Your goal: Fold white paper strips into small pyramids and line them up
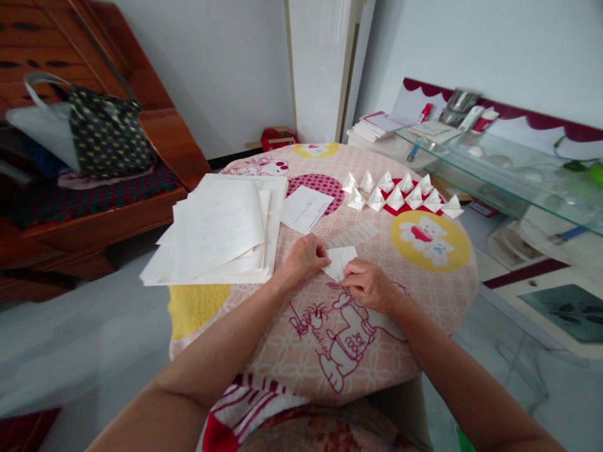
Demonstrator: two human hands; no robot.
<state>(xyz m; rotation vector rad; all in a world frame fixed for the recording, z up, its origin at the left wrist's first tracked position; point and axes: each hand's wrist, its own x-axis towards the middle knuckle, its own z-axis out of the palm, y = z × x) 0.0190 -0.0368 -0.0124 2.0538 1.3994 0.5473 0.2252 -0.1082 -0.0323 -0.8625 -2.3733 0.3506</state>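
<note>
A small folded square of white paper [340, 258] lies on the patterned tablecloth [301, 351] between my hands. My left hand [307, 256] pinches its left edge with thumb and forefinger. At its lower right edge, my right hand [370, 284] grips the paper with curled fingers. Just beyond it lies a flat printed sheet [308, 209]. Several folded white paper boats [396, 199] stand in two rows at the back right. To the left of my hands is a loose stack of white paper sheets [219, 232], some with faint print.
A wooden bench [164, 147] at the left carries a dark patterned bag [106, 129]. On the right, a glass shelf [509, 169] with cups and papers stands close to the round table. A white cabinet [320, 69] rises behind.
</note>
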